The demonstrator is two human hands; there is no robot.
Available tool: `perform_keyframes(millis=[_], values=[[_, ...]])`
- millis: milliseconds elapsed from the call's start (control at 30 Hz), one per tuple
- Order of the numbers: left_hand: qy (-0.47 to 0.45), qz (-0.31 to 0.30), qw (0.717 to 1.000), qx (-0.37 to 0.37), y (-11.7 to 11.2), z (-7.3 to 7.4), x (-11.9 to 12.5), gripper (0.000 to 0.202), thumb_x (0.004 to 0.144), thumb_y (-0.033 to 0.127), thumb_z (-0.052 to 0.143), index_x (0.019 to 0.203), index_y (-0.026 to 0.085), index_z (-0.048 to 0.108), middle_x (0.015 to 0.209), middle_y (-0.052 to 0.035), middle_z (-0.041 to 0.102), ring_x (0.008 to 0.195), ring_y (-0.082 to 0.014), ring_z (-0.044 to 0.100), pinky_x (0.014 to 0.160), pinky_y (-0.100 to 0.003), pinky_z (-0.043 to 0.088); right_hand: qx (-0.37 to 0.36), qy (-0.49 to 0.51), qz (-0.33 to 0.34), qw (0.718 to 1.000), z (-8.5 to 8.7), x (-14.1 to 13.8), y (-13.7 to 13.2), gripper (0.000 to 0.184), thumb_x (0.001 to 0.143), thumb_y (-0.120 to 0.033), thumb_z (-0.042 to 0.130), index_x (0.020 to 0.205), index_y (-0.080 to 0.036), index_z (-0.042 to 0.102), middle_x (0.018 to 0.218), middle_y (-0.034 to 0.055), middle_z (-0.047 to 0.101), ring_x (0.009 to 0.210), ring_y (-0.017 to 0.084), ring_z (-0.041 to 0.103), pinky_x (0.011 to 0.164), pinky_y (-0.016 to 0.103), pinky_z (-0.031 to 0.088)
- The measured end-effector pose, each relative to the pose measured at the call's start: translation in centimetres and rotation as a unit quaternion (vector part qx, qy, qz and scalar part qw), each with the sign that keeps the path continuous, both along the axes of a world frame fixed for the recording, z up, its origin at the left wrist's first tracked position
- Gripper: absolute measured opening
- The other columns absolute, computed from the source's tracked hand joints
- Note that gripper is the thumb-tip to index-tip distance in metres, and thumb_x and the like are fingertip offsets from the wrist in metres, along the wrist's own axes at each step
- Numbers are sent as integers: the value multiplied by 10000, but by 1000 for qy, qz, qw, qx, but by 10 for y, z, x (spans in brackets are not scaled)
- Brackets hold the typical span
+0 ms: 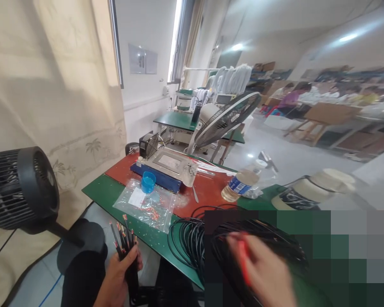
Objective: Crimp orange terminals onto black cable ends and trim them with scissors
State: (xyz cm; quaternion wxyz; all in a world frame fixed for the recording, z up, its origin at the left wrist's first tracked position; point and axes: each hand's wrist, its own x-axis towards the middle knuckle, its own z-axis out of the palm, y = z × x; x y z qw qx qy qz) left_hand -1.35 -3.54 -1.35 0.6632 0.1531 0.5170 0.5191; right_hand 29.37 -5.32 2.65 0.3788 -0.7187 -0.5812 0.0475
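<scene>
Wrapped in my left hand (123, 273) is a bundle of black cables (131, 277), its upper ends showing short red and yellowish inner wires. My right hand (265, 264) is smeared by motion, with its fingers closed around a slim red-handled tool (244, 260) whose exact kind I cannot make out. Beneath and beside that hand, coils of black cable (187, 243) lie on the green table (99, 187). A clear plastic bag (123, 202) rests near the table's front edge, with small red and orange scraps (152, 213) on it.
A black fan (22, 189) stands at the left. On a red mat (208, 192) are a blue cap (148, 182), a metal device (169, 164) on a blue base and a bottle (237, 185). Behind stands a tilted large fan (228, 119). Several people sit in the background. Blocks of blur cover the lower right.
</scene>
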Motion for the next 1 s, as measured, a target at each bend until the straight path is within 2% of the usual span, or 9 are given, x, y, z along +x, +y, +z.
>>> perform_keyframes(millis=[100,200,300,433,667,733,800,867,1000], values=[[4,-10,1000,16,-4,7,0,210,635,266,750,772,134,662,621,-10,585,542,-99,507,506,-212,408,-67,158,240,955,-12,-84,21,269,814,-428,535,788,-188,655,752,48,626,676,164,576,616,233,442],[-1,-35,999,23,-9,13,-2,174,659,265,726,751,135,658,622,-7,578,513,-78,464,489,-201,354,-97,254,345,898,-22,-134,35,252,803,-404,577,875,-180,667,683,4,543,618,130,494,565,215,384],[8,-71,997,35,-12,14,-5,184,690,296,691,655,127,629,522,11,505,468,-70,394,464,-207,292,-120,324,411,844,-29,-154,42,278,748,-404,654,919,-186,679,645,-30,474,578,101,409,538,206,327],[27,-104,993,41,-13,11,-3,245,670,328,698,570,140,576,423,37,412,417,-68,315,438,-230,202,-160,413,425,790,-36,-165,43,237,743,-395,659,794,-165,678,633,-20,518,601,108,463,566,210,351],[-5,-101,993,52,-7,18,4,230,661,336,697,583,148,591,511,33,430,415,-49,246,441,-249,152,-191,652,320,660,-44,-187,41,354,646,-478,685,615,-169,516,480,-46,441,423,90,392,425,206,277],[0,-107,993,42,-5,20,4,255,659,347,696,553,149,574,498,38,414,406,-42,212,436,-248,131,-152,607,326,709,-42,-186,42,357,649,-487,682,609,-175,512,498,-39,440,452,102,404,448,217,295],[8,-108,994,31,-3,22,4,252,646,351,708,566,146,584,488,47,389,405,-36,192,430,-244,116,-76,475,330,812,-36,-179,44,320,657,-436,705,596,-173,534,543,-23,462,544,122,433,527,234,328],[14,-108,993,34,-1,23,5,259,636,352,717,565,142,584,474,59,353,408,-34,178,423,-238,114,-26,341,322,883,-29,-170,45,273,709,-384,683,602,-171,548,600,-9,483,619,135,442,587,243,330],[25,-83,996,38,2,24,7,263,651,346,712,568,136,576,480,67,332,425,-38,187,418,-222,142,-101,260,326,903,-19,-154,39,244,848,-358,514,685,-176,529,667,-13,488,628,123,443,585,224,325]])
